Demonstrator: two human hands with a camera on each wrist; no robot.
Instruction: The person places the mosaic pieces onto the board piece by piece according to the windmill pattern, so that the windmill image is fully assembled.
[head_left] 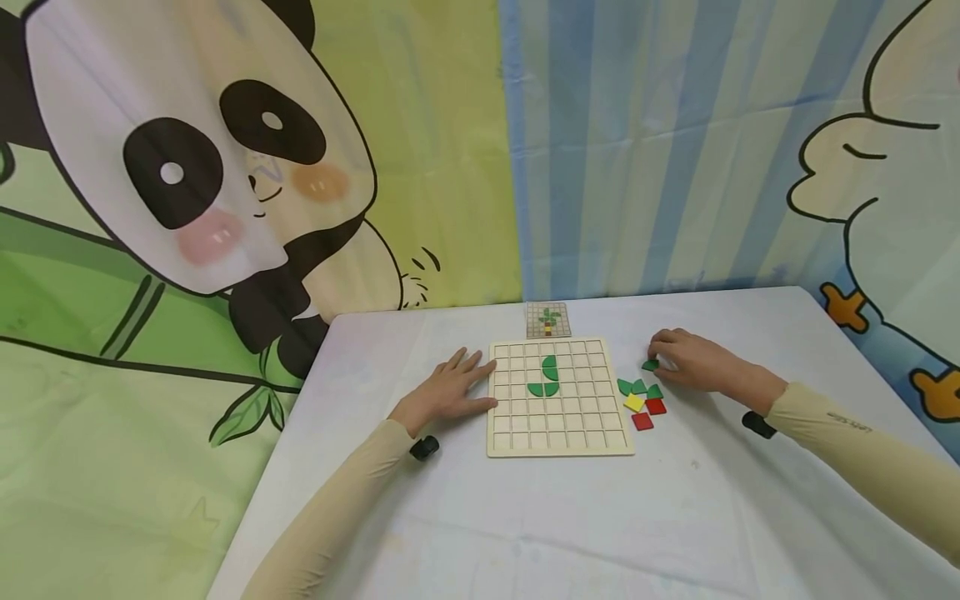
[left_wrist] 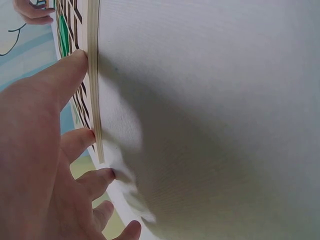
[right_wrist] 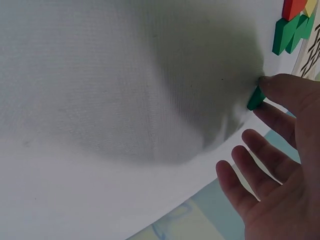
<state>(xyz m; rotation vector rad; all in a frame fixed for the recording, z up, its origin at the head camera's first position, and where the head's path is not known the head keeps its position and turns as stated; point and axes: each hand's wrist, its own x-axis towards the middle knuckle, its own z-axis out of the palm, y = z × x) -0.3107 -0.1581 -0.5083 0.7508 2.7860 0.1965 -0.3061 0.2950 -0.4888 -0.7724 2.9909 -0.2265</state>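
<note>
A pale wooden grid board (head_left: 561, 435) lies on the white table, with several green quarter-circle tiles (head_left: 550, 373) set in cells near its middle. My left hand (head_left: 450, 390) rests at the board's left edge, fingers spread; in the left wrist view the thumb and index fingertip touch its rim (left_wrist: 93, 75). To the right of the board, my right hand (head_left: 693, 360) pinches a green tile (right_wrist: 256, 98) between thumb and index finger, at the table surface. The other fingers of that hand are loosely extended.
Beside the board's right edge lie loose green tiles (head_left: 638, 387), a yellow square (head_left: 634, 403) and two red squares (head_left: 656, 406). A small pattern card (head_left: 534, 328) lies behind the board. Beyond the table (head_left: 540, 525) hangs a printed cartoon curtain (head_left: 442, 150).
</note>
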